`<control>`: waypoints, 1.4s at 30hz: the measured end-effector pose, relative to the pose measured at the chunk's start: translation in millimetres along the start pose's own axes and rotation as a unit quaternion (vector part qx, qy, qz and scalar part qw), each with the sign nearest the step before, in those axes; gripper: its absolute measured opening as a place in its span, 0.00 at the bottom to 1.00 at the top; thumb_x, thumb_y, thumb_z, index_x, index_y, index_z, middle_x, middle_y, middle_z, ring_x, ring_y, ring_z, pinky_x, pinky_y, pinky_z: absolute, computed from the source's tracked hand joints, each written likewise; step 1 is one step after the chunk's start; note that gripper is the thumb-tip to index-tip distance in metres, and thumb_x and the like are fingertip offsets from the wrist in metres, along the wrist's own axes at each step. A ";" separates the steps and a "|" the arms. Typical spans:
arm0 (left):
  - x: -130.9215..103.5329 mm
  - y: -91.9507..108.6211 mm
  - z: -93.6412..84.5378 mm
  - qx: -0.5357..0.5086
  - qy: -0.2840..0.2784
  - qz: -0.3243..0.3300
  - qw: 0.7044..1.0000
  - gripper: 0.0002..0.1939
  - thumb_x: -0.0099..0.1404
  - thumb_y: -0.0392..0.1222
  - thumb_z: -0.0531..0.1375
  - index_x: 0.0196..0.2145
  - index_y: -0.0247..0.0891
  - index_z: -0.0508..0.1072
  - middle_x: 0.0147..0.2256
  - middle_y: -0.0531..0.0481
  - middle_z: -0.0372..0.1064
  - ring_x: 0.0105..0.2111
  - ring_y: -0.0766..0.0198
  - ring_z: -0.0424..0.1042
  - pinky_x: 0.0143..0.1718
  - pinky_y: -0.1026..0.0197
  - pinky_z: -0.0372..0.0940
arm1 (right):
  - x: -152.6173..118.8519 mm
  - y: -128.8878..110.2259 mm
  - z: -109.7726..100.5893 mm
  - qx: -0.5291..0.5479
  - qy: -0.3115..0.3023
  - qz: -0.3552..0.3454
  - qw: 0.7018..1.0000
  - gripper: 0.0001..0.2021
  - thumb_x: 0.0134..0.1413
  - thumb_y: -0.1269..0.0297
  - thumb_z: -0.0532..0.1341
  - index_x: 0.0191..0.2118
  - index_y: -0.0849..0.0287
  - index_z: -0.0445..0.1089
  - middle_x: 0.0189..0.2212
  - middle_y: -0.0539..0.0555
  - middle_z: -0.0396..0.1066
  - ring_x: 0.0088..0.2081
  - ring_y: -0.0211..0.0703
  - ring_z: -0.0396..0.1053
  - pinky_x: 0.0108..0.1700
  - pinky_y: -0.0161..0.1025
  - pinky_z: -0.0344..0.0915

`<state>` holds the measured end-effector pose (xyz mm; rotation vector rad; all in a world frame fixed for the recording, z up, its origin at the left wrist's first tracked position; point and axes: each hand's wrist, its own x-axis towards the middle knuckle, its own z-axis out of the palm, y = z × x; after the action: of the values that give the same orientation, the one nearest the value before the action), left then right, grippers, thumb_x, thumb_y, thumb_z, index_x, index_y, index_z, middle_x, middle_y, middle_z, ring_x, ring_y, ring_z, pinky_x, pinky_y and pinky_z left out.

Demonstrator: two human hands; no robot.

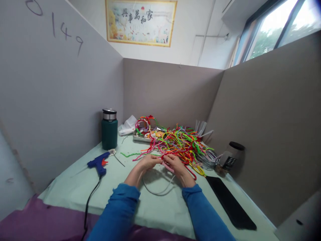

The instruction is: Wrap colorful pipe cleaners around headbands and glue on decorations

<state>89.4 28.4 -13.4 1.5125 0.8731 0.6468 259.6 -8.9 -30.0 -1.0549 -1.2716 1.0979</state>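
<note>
My left hand (150, 162) and my right hand (174, 164) meet fingertip to fingertip low over the middle of the table, both closed in a pinch. Between them is a pink pipe cleaner (168, 167), its lower end sticking out under my right fingers. A thin grey hoop (157, 194) curves below the hands, its upper ends hidden behind them, so I cannot tell whether they hold it. Just behind my fingers spreads a large pile of coloured pipe cleaners (180, 142). Yellow-handled scissors (198, 169) lie right of my right hand.
On the left are a blue glue gun (98, 164) with its cord trailing off the front edge, and a dark green bottle (109, 130). A metal tray (141, 139) of small pieces stands behind. To the right lie a black flat object (229, 201) and a dark-lidded jar (229, 157). Partitions enclose the table.
</note>
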 end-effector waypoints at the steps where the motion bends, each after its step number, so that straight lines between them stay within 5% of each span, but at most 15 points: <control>1: -0.4 0.4 0.3 0.003 -0.008 0.005 1.000 0.18 0.49 0.55 0.65 0.25 0.35 0.71 0.12 0.63 0.44 0.14 0.74 0.40 0.18 0.63 0.35 | 0.5 0.4 1.6 0.029 0.008 0.013 0.999 0.19 0.39 0.47 0.69 0.24 0.60 0.69 0.20 0.47 0.65 0.21 0.33 0.58 0.23 0.33 0.51; 10: -0.7 2.5 0.7 0.017 -0.022 0.015 0.999 0.19 0.47 0.56 0.66 0.24 0.36 0.69 0.12 0.63 0.47 0.13 0.74 0.42 0.17 0.63 0.34 | 4.4 7.5 0.7 0.043 0.060 0.014 0.997 0.19 0.34 0.50 0.71 0.19 0.60 0.66 0.14 0.45 0.59 0.17 0.31 0.53 0.19 0.32 0.47; 18: -1.0 7.2 -2.9 -0.158 -0.018 0.053 0.986 0.23 0.47 0.55 0.68 0.23 0.38 0.59 0.14 0.65 0.44 0.13 0.78 0.39 0.17 0.65 0.32 | 3.1 5.5 10.5 0.120 0.023 0.001 0.993 0.16 0.36 0.54 0.70 0.25 0.59 0.67 0.20 0.46 0.60 0.21 0.33 0.55 0.24 0.33 0.53; 28: 2.1 7.3 0.8 -0.201 0.051 0.032 0.978 0.23 0.47 0.55 0.69 0.26 0.37 0.63 0.14 0.66 0.43 0.13 0.78 0.39 0.16 0.66 0.32 | -8.3 -8.8 22.4 -0.098 0.028 -0.118 0.988 0.14 0.50 0.56 0.61 0.20 0.56 0.65 0.18 0.48 0.58 0.24 0.38 0.56 0.29 0.37 0.55; 36: 4.3 4.2 -0.3 -0.204 0.092 0.006 0.975 0.20 0.51 0.52 0.67 0.23 0.37 0.62 0.13 0.65 0.42 0.12 0.77 0.38 0.16 0.66 0.32 | -5.6 3.2 21.9 -0.151 0.052 -0.145 0.976 0.08 0.50 0.56 0.63 0.32 0.54 0.76 0.22 0.53 0.69 0.25 0.43 0.63 0.29 0.41 0.59; 42: 4.1 3.4 -2.0 -0.250 0.049 0.009 0.967 0.20 0.52 0.49 0.67 0.24 0.38 0.58 0.14 0.64 0.42 0.13 0.77 0.38 0.16 0.67 0.31 | -4.6 5.6 19.0 -0.177 0.084 -0.178 0.964 0.09 0.52 0.55 0.62 0.31 0.53 0.76 0.22 0.53 0.70 0.26 0.44 0.65 0.33 0.43 0.63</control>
<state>90.5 32.9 -10.2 1.0415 0.7022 0.8857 240.4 -12.7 -35.7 -1.0975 -1.4816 0.5084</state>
